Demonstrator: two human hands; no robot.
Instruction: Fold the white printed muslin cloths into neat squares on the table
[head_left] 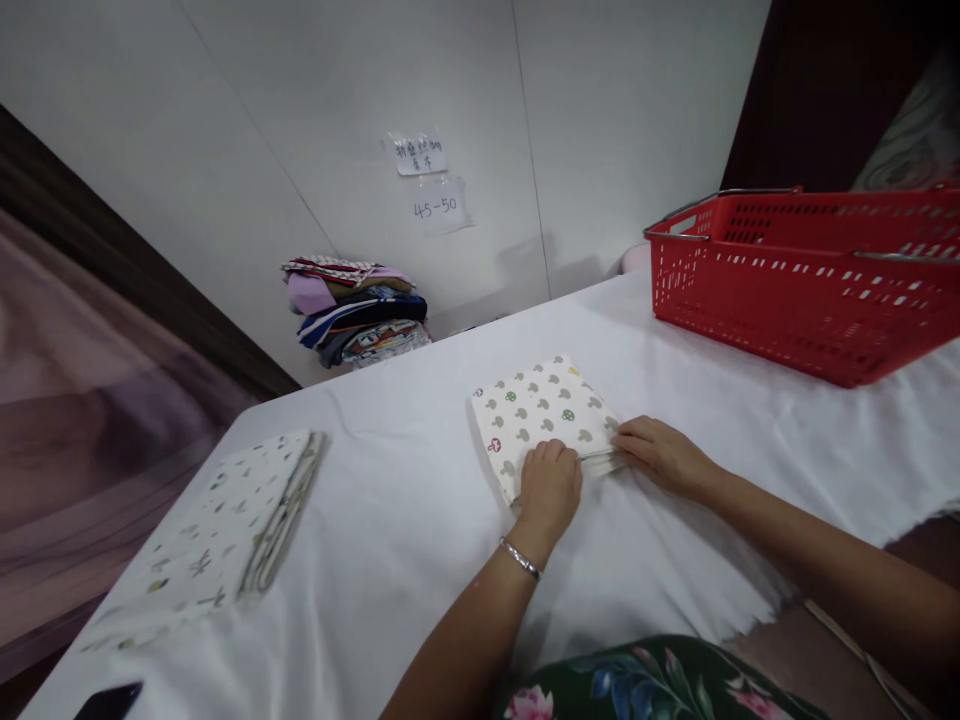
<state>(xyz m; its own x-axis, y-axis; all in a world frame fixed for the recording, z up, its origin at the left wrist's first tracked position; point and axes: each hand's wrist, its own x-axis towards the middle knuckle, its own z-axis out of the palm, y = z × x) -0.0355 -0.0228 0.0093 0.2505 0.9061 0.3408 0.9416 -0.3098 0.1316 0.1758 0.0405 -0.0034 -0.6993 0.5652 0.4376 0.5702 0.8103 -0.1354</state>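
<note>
A folded white cloth [529, 405] printed with grey, green and red mushrooms lies on the white-covered table in front of me. My left hand [551, 488], with a silver bangle at its wrist, has its fingers curled over the near edge of this cloth. At the near right corner, my right hand [664, 455] pinches the layered edge, its thumb partly hidden. Further left lies a second folded cloth [217, 530], thick and white with a small plant-like print, apart from both hands.
A red plastic basket [787, 310] with metal handles stands at the right on the white tablecloth [390, 560]. Behind the table's far edge is a pile of folded fabrics [360, 310]. A dark phone-like object [110, 702] lies at the lower left. Paper notes [420, 153] hang on the wall.
</note>
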